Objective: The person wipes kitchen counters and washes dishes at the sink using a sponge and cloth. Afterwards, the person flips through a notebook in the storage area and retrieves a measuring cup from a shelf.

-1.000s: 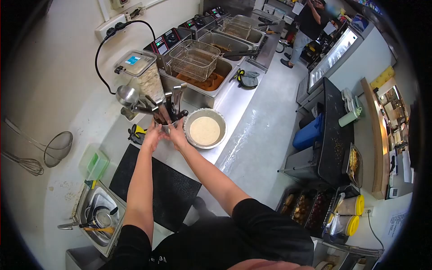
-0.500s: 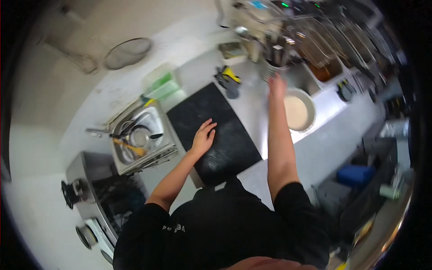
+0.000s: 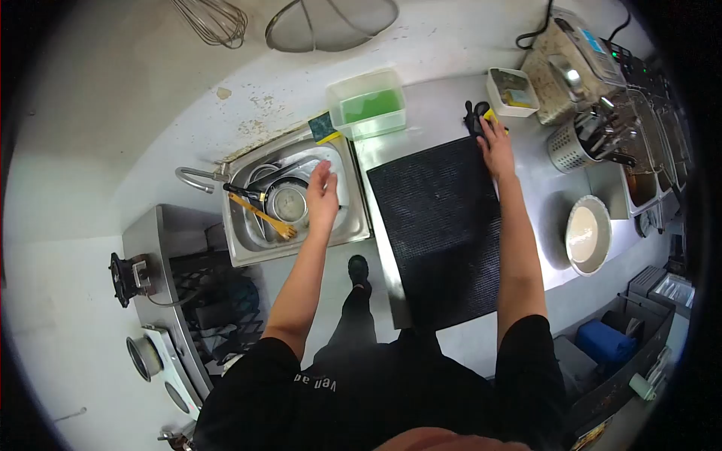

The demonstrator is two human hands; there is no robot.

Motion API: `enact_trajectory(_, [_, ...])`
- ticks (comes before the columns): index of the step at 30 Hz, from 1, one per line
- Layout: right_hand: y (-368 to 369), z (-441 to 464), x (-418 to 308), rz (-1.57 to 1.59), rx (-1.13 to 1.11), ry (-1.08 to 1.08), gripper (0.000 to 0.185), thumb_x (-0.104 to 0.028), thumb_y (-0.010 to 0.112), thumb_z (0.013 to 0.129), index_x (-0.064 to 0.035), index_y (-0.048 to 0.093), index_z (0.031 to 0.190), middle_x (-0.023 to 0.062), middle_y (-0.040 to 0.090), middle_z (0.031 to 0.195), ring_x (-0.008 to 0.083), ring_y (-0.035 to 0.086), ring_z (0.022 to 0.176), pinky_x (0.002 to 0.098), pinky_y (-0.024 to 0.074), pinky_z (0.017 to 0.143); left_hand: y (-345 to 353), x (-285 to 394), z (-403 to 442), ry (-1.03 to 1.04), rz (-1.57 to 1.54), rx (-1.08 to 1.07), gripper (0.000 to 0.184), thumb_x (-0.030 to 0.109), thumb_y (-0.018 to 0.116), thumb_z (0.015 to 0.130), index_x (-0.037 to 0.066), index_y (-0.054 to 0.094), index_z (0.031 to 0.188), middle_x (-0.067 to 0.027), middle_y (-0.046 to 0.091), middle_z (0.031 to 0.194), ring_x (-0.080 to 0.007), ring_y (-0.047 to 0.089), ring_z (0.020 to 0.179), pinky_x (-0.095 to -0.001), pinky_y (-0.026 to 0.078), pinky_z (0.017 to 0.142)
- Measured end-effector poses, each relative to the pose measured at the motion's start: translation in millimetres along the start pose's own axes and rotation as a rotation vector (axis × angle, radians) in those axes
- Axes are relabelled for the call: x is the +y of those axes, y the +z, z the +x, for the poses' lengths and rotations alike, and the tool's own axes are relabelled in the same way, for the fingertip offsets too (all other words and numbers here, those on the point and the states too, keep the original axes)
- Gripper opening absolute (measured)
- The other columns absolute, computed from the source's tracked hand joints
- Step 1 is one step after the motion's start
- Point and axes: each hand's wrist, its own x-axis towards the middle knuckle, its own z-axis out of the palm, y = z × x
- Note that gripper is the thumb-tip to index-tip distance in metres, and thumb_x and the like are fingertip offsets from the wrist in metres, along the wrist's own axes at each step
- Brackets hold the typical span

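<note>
My left hand [image 3: 323, 197] hovers over the sink [image 3: 242, 249], fingers stretched out and holding nothing. Below and beside it in the sink lie a round metal pan or strainer [image 3: 289, 204], a wooden spatula [image 3: 265, 218] and other dishes. At the far right corner of the black textured mat [image 3: 444, 225], my right hand [image 3: 497, 150] reaches with extended fingers onto a black and yellow item [image 3: 475, 117]. It looks like a glove, partly covered by the fingers; I cannot tell whether they grip it.
A clear tub of green liquid [image 3: 368, 105] stands behind the mat, near a sponge [image 3: 324, 128]. On the right are a container of sponges [image 3: 513, 92], a perforated utensil holder [image 3: 569, 147] and a bowl of pale batter [image 3: 589, 236]. Fryer baskets [image 3: 638, 131] stand farther right.
My view has turned left. My right hand has left the utensil holder for the black and yellow item. My left hand has lifted off the mat and moved over the sink.
</note>
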Motion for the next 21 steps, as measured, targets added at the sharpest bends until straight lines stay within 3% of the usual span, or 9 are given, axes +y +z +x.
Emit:
enact_trajectory(2, [19.0,22.3,-6.3,-0.003,-0.050,0.012,0.051,-0.026,0.059,0.089,-0.0163,0.046,0.137,0.0172,0.038,0.144,0.0402,0.039,0.127,0.0485,0.0340,0.105,6.1,7.7,3.8,-0.094,0.125,-0.160,0.035,0.015,0.050,0.097,0.003,0.052,0.130,-0.0095,0.062,0.119,-0.0157,0.056,0.112,-0.0271,0.040,0.099])
enact_trajectory(3, [31.5,36.4,-3.4,-0.007,-0.060,0.016,0.051,-0.026,0.059,0.089,-0.0163,0.046,0.137,0.0172,0.038,0.144,0.0402,0.039,0.127,0.0485,0.0340,0.105,11.4,-4.0,2.3,-0.068,0.246,-0.335,0.048,0.018,0.056,0.093,0.006,0.043,0.138,-0.0147,0.060,0.122,-0.0214,0.058,0.109,-0.0297,0.044,0.094])
enact_trajectory(4, [46.9,51.8,2.3,-0.079,0.013,0.066,0.050,-0.025,0.059,0.089,-0.0140,0.047,0.137,0.0167,0.037,0.145,0.0396,0.040,0.127,0.0480,0.0344,0.105,22.6,12.1,1.3,-0.353,0.316,-0.517,0.055,0.020,0.058,0.092,0.003,0.037,0.141,-0.0207,0.052,0.132,-0.0279,0.053,0.120,-0.0320,0.040,0.101])
enact_trajectory(5, [62.6,64.5,0.1,-0.146,0.087,0.113,0.050,-0.023,0.059,0.089,-0.0117,0.048,0.136,0.0162,0.036,0.146,0.0390,0.041,0.126,0.0474,0.0349,0.105,31.4,-31.0,-7.9,0.129,0.314,-0.467,0.060,0.021,0.057,0.092,0.002,0.032,0.143,-0.0248,0.039,0.142,-0.0330,0.041,0.132,-0.0356,0.033,0.108])
enact_trajectory(6, [70.9,76.6,-8.5,-0.142,0.079,0.110,0.050,-0.023,0.059,0.089,-0.0117,0.048,0.136,0.0162,0.036,0.146,0.0390,0.041,0.126,0.0474,0.0349,0.105,31.2,-26.1,-9.2,0.211,0.317,-0.479,0.063,0.024,0.057,0.092,0.000,0.030,0.143,-0.0255,0.029,0.148,-0.0345,0.029,0.138,-0.0367,0.027,0.112])
enact_trajectory(9, [85.8,86.0,-38.4,-0.241,0.119,0.235,0.047,-0.022,0.059,0.088,-0.0071,0.051,0.132,0.0155,0.040,0.143,0.0390,0.044,0.124,0.0460,0.0360,0.105,13.3,-15.5,23.0,-0.061,0.187,-0.364,0.065,0.040,0.047,0.097,-0.005,0.031,0.142,-0.0253,0.031,0.147,-0.0338,0.031,0.138,-0.0348,0.025,0.112])
enact_trajectory(16, [57.6,82.1,-127.1,-0.077,-0.030,0.125,0.039,-0.025,0.061,0.085,-0.0071,0.061,0.120,0.0126,0.054,0.130,0.0338,0.051,0.116,0.0414,0.0377,0.104,3.5,32.3,152.8,-0.040,-0.136,-0.205,0.070,0.050,0.045,0.095,-0.006,0.039,0.137,-0.0268,0.048,0.134,-0.0315,0.049,0.124,-0.0344,0.038,0.103])
enact_trajectory(18, [44.8,92.3,-129.4,-0.149,-0.118,0.224,0.046,-0.032,0.060,0.086,-0.0087,0.056,0.126,0.0127,0.051,0.134,0.0353,0.046,0.122,0.0450,0.0345,0.106,11.3,75.9,163.7,-0.302,0.117,-0.445,0.068,0.051,0.049,0.092,-0.007,0.048,0.128,-0.0219,0.061,0.114,-0.0260,0.063,0.096,-0.0347,0.051,0.080])
enact_trajectory(21, [69.8,93.3,-110.8,-0.324,0.058,0.285,0.054,-0.037,0.058,0.088,-0.0103,0.049,0.134,0.0122,0.045,0.140,0.0363,0.038,0.130,0.0506,0.0296,0.108,23.9,46.4,188.5,-0.368,-0.067,-0.409,0.062,0.050,0.052,0.091,-0.006,0.054,0.119,-0.0164,0.063,0.094,-0.0188,0.063,0.075,-0.0340,0.052,0.062])
